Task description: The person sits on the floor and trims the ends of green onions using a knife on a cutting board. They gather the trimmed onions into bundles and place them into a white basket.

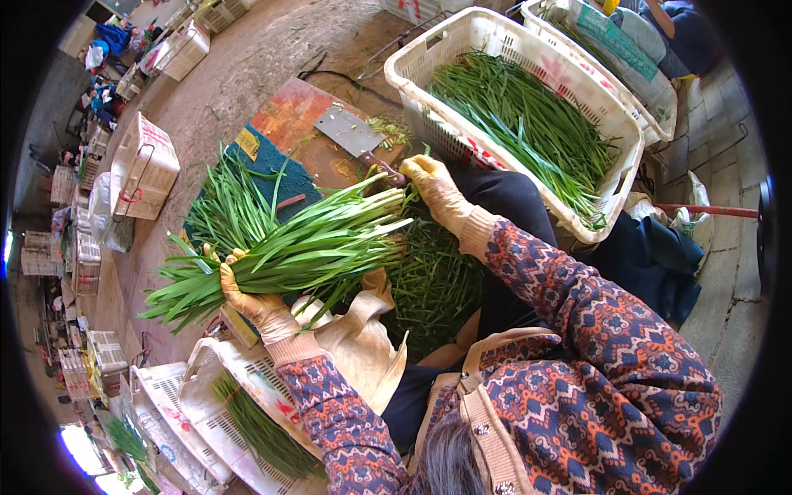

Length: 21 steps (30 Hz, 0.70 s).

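Observation:
A thick bundle of flat green leafy stalks, probably garlic chives (pixel 309 247), lies across my gloved left hand (pixel 247 297), whose fingers close around it near the leaf ends. My gloved right hand (pixel 433 182) is bent beside the pale cut ends, its fingertips at loose green bits; whether they pinch any is unclear. Just behind them, the dark handle of a cleaver (pixel 349 131) reaches toward that hand. The cleaver's blade rests flat on a stained board (pixel 291 117) with trimmings near it. More stalks (pixel 226 204) rest on a blue-green mat (pixel 263 173) beyond the bundle.
At the upper right stands a white plastic crate (pixel 495 117) of greens, with another crate and a seated person behind. Loose trimmings (pixel 433 284) are heaped between my legs. White crates (pixel 210 433), one holding bundled greens, stand lower left. More crates (pixel 145 167) stand on the floor, with people farther off.

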Each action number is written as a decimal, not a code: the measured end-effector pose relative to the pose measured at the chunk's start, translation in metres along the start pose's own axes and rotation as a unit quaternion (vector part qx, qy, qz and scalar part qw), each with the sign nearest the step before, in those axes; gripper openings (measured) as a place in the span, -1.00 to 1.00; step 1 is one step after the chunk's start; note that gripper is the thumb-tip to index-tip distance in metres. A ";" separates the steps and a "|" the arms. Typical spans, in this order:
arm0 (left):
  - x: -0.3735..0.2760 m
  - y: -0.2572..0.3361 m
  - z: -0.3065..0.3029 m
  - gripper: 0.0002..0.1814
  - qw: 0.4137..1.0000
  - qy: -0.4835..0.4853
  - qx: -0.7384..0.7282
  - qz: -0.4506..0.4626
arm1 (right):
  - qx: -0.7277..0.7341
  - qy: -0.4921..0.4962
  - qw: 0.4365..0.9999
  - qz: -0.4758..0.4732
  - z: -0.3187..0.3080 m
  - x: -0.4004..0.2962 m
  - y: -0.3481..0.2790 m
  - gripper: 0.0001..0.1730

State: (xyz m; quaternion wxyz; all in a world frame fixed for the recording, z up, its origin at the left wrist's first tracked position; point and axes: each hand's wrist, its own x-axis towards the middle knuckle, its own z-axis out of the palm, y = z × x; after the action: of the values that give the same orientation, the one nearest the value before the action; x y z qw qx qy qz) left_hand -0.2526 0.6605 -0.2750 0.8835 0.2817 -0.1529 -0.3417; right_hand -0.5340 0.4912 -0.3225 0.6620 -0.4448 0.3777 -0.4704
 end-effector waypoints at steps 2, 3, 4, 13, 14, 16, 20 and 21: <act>0.002 0.009 -0.009 -0.72 0.999 -0.043 -0.023 -0.008 | -0.003 -0.019 1.000 -0.006 -0.007 -0.003 -0.004 -0.77; 0.002 0.010 -0.012 -0.71 0.999 -0.040 -0.031 -0.004 | -0.061 -0.054 0.996 -0.036 -0.007 -0.006 -0.010 -0.76; 0.000 0.011 -0.012 -0.70 0.999 -0.037 -0.037 0.000 | -0.233 -0.048 0.956 -0.170 0.003 -0.012 -0.022 -0.76; -0.005 0.016 -0.008 -0.49 0.992 -0.120 -0.021 -0.007 | -0.303 -0.101 0.942 -0.102 -0.001 -0.016 -0.011 -0.76; -0.006 0.022 -0.011 -0.47 0.991 -0.130 0.013 0.014 | -0.280 -0.045 0.958 -0.031 -0.012 -0.020 -0.010 -0.74; -0.004 0.031 -0.009 -0.48 0.973 -0.205 -0.105 -0.003 | -0.272 -0.058 0.960 0.005 -0.024 -0.019 -0.019 -0.69; -0.015 0.036 -0.007 -0.51 0.970 -0.207 -0.130 0.010 | -0.311 -0.229 0.922 -0.017 0.010 -0.013 -0.066 -0.51; -0.014 0.035 0.000 -0.52 0.968 -0.212 -0.134 0.003 | -0.299 -0.252 0.920 -0.038 0.023 -0.015 -0.066 -0.40</act>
State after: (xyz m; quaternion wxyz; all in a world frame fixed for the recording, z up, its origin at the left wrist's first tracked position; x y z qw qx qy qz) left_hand -0.2447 0.6914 -0.2550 0.8619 0.0813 -0.2899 -0.4081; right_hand -0.5361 0.5001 -0.2517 0.5531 -0.7397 0.3047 -0.2325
